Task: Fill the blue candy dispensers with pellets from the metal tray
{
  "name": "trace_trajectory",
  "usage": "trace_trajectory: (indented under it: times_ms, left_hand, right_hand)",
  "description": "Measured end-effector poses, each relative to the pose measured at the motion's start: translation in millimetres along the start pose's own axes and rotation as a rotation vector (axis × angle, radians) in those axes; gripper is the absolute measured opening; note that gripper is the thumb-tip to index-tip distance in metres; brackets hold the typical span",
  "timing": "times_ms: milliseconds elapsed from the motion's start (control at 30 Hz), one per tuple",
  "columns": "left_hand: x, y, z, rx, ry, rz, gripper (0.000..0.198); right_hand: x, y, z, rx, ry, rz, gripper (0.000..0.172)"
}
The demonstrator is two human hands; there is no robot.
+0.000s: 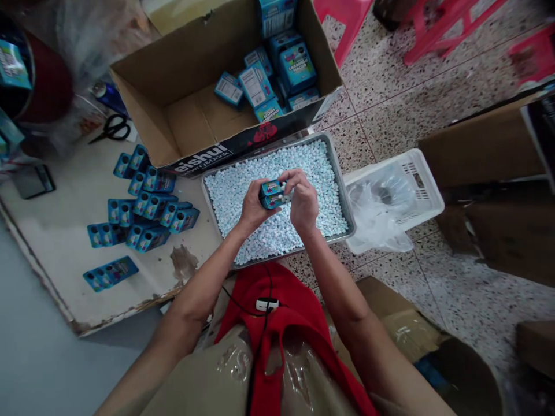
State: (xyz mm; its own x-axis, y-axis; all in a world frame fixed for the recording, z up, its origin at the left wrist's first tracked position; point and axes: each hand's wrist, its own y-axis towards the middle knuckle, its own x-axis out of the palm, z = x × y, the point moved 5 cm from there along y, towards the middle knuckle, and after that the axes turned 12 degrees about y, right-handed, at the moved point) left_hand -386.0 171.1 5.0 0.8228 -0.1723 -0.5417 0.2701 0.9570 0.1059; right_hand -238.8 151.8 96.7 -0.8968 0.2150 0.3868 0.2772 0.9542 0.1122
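Note:
Over a metal tray (350,226) full of small white and pale blue candies (269,237), my left hand (254,208) is closed around a pair of small blue candy boxes (272,194). My right hand (302,199) is at the right end of these boxes, its fingers curled in with a few white candies at the fingertips. Some candies show at the box ends, partly covered by the fingers. Left of the tray, several blue candy boxes (147,208) with dark round holes stand in clusters on the worn table (56,231).
Behind the tray, a large open carton (186,124) holds several printed blue boxes (255,84). Black scissors (113,128) lie left of it. To the right are a white plastic basket (429,185) with clear bags (381,202), cardboard boxes (481,144) and pink stools (433,34).

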Motion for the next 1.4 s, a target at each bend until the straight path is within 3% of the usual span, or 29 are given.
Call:
trace_trajectory:
  times_ms: [100,200,367,467,567,700,1033,1167,1333,1400]
  left_hand:
    - [-0.3,10.7,-5.8,-0.026,0.011,0.023,0.083]
    - [-8.7,23.1,-9.2,0.001,0.019,0.011,0.083]
    - [-34.8,34.3,-16.2,0.005,-0.015,0.013,0.088]
    - [-52.9,32.4,-16.8,0.012,-0.058,0.031,0.089]
    - [-73.7,27.9,-15.1,0.037,-0.083,0.084,0.088]
    - [-95.5,21.1,-19.8,-0.008,-0.046,0.110,0.083]
    - [-110.9,-2.6,-35.0,-0.046,0.019,-0.010,0.076]
    - [-108.6,-7.7,-37.0,-0.001,0.005,-0.048,0.074]
    - [-100.3,-14.3,-40.1,-0.027,0.064,-0.089,0.075]
    - [-97.7,-15.8,-38.4,-0.035,0.093,-0.091,0.072]
  right_hand:
    - [-9.5,-3.2,3.4,0.014,-0.121,-0.080,0.042]
    - [-49.0,-13.5,11.3,0.148,-0.211,-0.067,0.046]
    - [-151.5,-65.1,31.4,0.317,-0.640,0.176,0.051]
    - [-182.3,-99.7,48.3,0.298,-0.923,0.396,0.062]
    - [-176.8,-114.5,76.2,0.309,-1.064,0.582,0.067]
    - [-148.1,-108.2,105.2,0.240,-1.081,0.758,0.074]
    - [-101.0,-104.7,119.5,0.242,-0.922,0.633,0.079]
    - [-83.6,-96.7,123.0,0.227,-0.822,0.685,0.080]
    - [-79.5,-78.1,129.8,0.229,-0.632,0.770,0.062]
    - [-81.2,-72.7,134.6,0.272,-0.457,0.806,0.059]
